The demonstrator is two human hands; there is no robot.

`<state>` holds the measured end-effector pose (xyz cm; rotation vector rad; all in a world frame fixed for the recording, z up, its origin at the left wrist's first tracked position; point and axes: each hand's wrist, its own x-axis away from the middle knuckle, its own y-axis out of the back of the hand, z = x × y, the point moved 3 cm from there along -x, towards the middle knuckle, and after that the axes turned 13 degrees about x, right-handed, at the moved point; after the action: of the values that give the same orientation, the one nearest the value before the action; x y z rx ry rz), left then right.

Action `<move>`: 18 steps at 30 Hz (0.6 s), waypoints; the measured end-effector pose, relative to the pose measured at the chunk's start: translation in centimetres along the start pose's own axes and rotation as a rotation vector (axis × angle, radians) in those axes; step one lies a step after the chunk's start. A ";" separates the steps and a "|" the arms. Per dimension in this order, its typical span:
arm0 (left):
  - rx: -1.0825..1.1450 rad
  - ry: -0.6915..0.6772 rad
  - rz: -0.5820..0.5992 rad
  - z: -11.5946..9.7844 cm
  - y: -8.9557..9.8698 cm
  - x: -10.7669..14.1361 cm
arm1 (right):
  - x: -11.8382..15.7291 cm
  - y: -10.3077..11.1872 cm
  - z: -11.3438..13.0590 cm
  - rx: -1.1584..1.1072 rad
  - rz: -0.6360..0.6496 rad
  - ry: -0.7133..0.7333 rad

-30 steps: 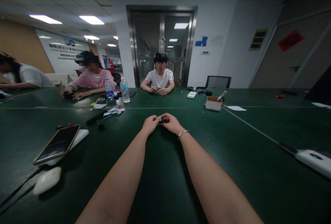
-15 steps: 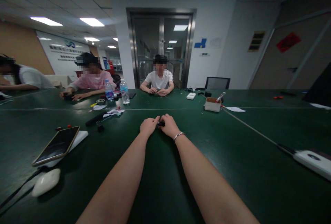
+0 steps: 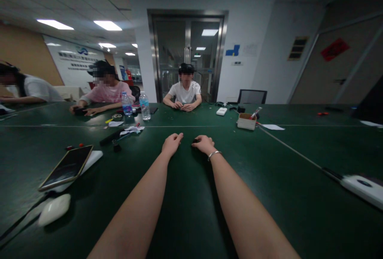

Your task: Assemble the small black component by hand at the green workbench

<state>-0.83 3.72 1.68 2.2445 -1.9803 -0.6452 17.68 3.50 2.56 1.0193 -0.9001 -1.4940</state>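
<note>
My left hand [image 3: 172, 145] is over the green table [image 3: 191, 195], its thumb and fingers drawn together. What it holds, if anything, is hidden. A short gap to the right, my right hand [image 3: 206, 144], with a silver bracelet [image 3: 214, 154] on the wrist, pinches a small black piece [image 3: 195, 141]. Most of that piece is covered by the fingers, so its kind is unclear.
On the left lie a phone [image 3: 67, 168] on a white slab and a white rounded object [image 3: 55, 210]. Water bottles [image 3: 145, 108], crumpled paper [image 3: 132, 130] and a small open box [image 3: 246, 122] stand farther off. A person [image 3: 186, 91] sits opposite; others sit at the left.
My hands, close together around the black piece before, are now apart. The right hand has moved right with the black piece; the left has hardly moved.
</note>
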 end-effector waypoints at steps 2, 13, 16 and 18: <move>0.018 -0.013 -0.005 0.4 0.0 -0.3 | -0.1 0.7 -1.3 0.007 0.048 -0.088; 0.134 -0.058 0.005 1.2 0.1 -0.9 | 0.2 6.4 -16.3 0.063 -0.139 -0.514; 0.128 -0.052 0.017 1.1 0.3 -0.9 | 1.4 7.7 -19.4 0.075 -0.258 -0.586; 0.115 -0.060 0.007 0.9 0.4 -0.8 | 2.0 8.5 -19.6 0.034 -0.275 -0.643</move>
<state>-1.55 4.60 1.21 2.3077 -2.1032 -0.6199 38.82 -0.09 3.30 0.7031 -1.2674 -2.1037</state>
